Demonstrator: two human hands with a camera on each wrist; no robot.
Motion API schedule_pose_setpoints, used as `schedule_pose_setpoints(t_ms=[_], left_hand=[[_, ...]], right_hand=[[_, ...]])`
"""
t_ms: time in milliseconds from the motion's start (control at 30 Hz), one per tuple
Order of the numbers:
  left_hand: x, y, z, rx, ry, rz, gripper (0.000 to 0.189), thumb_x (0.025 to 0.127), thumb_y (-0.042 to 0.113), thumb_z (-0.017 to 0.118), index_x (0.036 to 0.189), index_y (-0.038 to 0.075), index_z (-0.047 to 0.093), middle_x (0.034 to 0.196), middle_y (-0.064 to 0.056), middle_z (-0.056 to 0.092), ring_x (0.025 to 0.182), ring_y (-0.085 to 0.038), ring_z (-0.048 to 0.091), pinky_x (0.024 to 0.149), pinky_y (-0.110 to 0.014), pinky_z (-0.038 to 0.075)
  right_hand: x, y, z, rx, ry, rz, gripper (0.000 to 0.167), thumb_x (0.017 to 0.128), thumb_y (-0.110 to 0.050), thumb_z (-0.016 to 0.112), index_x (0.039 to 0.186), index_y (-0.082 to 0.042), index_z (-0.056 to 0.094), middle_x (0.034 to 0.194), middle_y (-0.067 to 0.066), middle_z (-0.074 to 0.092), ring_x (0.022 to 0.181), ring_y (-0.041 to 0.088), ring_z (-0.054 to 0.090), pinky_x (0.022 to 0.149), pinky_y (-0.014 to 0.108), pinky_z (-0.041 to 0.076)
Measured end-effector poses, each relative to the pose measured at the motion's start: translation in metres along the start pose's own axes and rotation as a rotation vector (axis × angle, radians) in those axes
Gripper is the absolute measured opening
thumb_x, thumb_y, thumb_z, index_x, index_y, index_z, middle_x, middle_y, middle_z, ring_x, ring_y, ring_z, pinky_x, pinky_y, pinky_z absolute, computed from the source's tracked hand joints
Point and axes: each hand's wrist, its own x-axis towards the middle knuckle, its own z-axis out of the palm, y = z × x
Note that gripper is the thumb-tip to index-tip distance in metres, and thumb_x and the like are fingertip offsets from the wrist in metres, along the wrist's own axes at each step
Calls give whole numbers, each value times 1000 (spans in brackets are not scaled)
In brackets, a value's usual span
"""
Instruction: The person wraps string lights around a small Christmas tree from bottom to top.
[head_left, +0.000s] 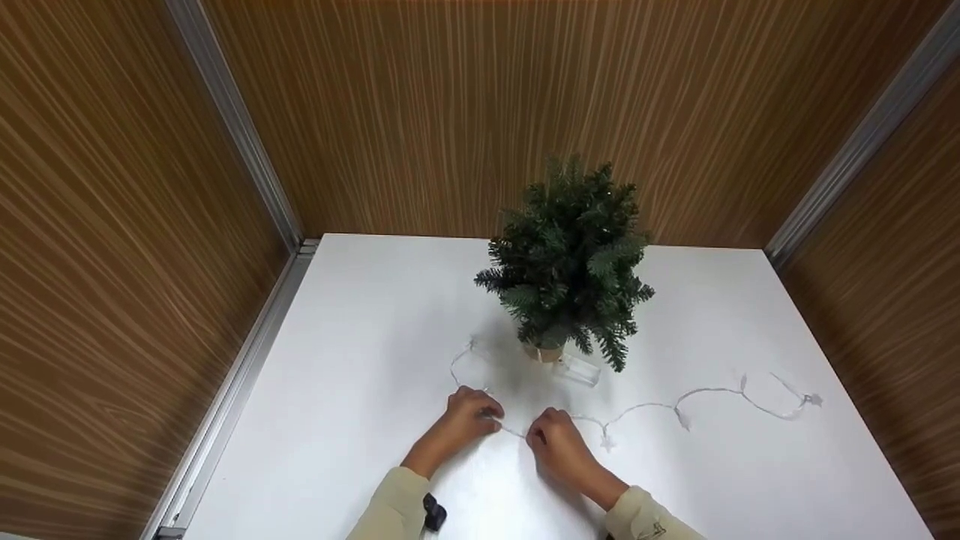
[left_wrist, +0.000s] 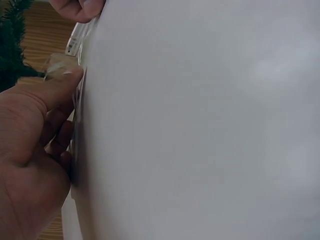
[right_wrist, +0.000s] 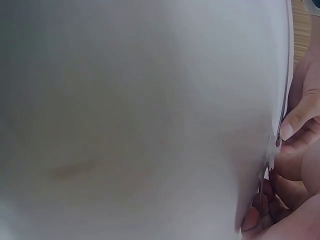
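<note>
A string of clear star lights lies across the white table, running from beside the tree out to the right. My left hand pinches its wire on the left, thumb and fingers low over the tabletop. A short way to the right, my right hand pinches the same wire, and a short piece of it spans the gap between the hands. In the left wrist view, the left thumb presses along the clear wire. The right wrist view shows the right fingers curled by a clear star piece.
Behind the hands stands a small green artificial tree on a brown base. A clear plastic box lies beside the base. Wood-grain panels close in the white table at the back and both sides.
</note>
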Motion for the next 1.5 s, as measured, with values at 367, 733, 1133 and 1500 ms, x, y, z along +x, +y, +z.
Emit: schedule_pose_setpoints(t_ms=[367,733,1133,1500], left_hand=[[2,1,-1,67,26,18,4,88,16,76,91,17,78,92,4,72,92,-12,51,91,-41,35],[6,17,-4,47,20,72,4,91,14,73,92,15,77,91,2,72,88,-11,55,83,-27,46],[9,35,-7,80,15,55,6,93,25,73,93,20,77,92,11,75,89,-14,60,90,-36,41],[4,41,-11,95,17,6,7,94,29,73,90,26,77,85,17,72,86,-10,57,91,-37,38]], right_hand=[[2,0,-4,178,-72,189,12,88,0,66,84,-10,64,79,-3,61,76,10,53,72,29,46],[0,-7,-2,7,110,26,3,87,-16,77,89,-15,77,71,-8,70,63,10,54,68,35,42],[5,-9,-18,15,185,71,10,87,-15,78,79,-20,75,61,-16,62,73,13,54,92,54,34],[4,-6,-37,-93,215,34,7,85,-14,80,80,-19,78,64,-16,66,69,11,57,86,48,33]])
